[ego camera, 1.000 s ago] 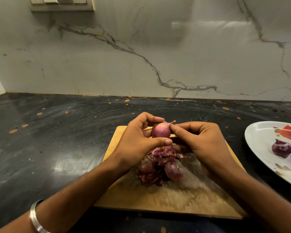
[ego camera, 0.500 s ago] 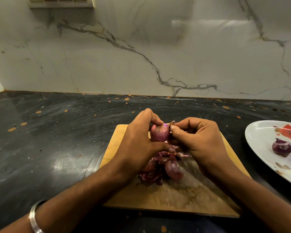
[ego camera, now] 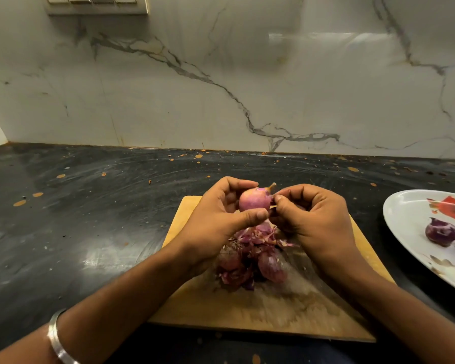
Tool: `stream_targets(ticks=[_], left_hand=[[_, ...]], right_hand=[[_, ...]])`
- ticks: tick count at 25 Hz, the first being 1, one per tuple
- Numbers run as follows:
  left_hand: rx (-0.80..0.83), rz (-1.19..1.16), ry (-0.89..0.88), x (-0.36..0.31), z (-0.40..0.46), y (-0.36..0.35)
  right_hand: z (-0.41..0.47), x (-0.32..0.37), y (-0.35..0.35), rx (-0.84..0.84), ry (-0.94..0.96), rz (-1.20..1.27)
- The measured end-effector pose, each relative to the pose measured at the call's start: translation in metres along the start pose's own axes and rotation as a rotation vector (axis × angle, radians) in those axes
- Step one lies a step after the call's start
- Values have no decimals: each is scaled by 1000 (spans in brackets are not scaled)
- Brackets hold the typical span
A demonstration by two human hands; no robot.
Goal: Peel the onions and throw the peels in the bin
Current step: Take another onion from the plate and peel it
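Peeling a small pink-red onion (ego camera: pixel 254 203) above a wooden chopping board (ego camera: pixel 260 308).
Purple papery peels (ego camera: pixel 250 261) lie heaped on the board; the left hand (ego camera: pixel 216 222) curls around the onion, the right hand (ego camera: pixel 315 222) pinches skin at its side.

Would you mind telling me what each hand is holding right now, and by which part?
The left hand grips the onion round its body, thumb below, fingers above. The right hand pinches loose skin at the onion's right side, near the stem.

Wooden board (ego camera: pixel 273 311); glossy marble wall (ego camera: pixel 221 88); papery peels (ego camera: pixel 252 248).
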State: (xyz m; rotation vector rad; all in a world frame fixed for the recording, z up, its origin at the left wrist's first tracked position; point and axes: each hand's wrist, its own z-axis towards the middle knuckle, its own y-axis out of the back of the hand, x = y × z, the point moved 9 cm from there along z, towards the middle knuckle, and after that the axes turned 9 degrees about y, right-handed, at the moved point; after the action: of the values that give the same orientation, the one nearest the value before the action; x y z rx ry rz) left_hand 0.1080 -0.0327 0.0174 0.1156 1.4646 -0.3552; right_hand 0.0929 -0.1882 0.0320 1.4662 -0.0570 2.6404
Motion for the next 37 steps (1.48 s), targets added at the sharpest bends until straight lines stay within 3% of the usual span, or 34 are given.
stream_targets(ticks=[8,17,25,37], left_hand=[[-76,86,-18,2,1,10],[-100,186,5,4,1,12],[-124,301,-56,-2,-2,11],[-36,171,5,2,0,7]], right_hand=[[-1,-4,-13,110,-95,152],[2,-4,-8,120,-26,34],[-3,-22,-16,106,-264,262],[3,-1,-8,138,-50,89]])
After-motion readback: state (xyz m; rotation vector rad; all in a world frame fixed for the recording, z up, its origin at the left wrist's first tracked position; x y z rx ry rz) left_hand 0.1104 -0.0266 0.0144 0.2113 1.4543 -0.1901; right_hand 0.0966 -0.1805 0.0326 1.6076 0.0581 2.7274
